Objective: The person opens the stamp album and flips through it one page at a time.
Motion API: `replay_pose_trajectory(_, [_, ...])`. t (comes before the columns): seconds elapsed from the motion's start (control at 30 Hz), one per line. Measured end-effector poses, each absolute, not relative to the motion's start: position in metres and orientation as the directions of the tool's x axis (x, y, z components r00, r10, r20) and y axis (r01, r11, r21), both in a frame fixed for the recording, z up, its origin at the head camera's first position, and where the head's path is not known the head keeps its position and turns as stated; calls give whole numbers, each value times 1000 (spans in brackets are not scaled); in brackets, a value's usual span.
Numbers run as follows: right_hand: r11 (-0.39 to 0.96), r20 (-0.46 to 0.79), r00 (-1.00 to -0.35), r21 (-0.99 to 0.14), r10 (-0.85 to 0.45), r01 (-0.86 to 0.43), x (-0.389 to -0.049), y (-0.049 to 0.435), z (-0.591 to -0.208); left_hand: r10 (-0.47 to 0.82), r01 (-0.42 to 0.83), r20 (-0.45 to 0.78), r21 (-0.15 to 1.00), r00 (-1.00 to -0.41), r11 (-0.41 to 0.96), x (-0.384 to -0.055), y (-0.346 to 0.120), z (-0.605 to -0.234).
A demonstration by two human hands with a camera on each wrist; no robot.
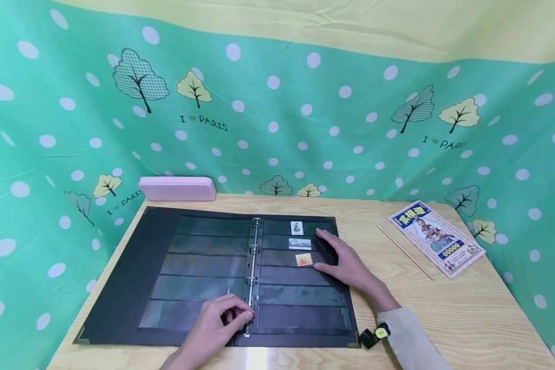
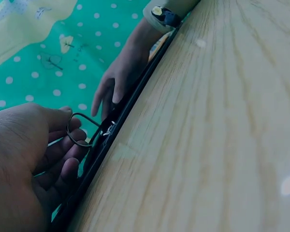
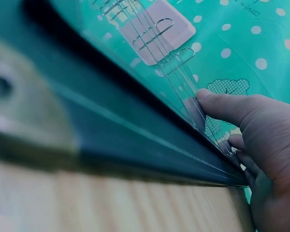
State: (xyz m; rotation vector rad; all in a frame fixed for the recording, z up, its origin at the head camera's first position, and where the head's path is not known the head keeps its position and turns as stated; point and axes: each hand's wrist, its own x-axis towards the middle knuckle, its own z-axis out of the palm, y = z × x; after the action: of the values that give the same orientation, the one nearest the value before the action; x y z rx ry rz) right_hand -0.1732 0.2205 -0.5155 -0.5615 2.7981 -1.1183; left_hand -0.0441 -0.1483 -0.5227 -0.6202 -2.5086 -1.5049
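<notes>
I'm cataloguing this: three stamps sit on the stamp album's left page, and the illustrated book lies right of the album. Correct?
Not quite: the head view shows the three stamps on the stamp album's right page. The illustrated book does lie right of the album.

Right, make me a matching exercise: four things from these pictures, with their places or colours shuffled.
1. fingers of the left hand
2. three stamps
3. thin stick
4. oblong case

A. pink, in front of the curtain
B. at a metal binder ring
C. beside the booklet
D. in the upper rows of the right-hand page

Pairs: 1-B; 2-D; 3-C; 4-A
</notes>
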Motion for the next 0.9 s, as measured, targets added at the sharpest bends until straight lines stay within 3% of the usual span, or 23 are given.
replay_pose_trajectory(0.27, [662, 138, -929, -666, -343, -344, -179, 227, -517, 272, 414, 324, 812, -906, 412, -44, -148, -524])
replay_pose_trajectory(0.57, [819, 119, -944, -472, -307, -326, -184, 231, -522, 264, 386, 297, 824, -918, 414, -44, -148, -523])
replay_pose_trajectory(0.9, [822, 99, -950, -480, -296, -306, -182, 230, -520, 250, 364, 279, 831, -927, 421, -45, -150, -523])
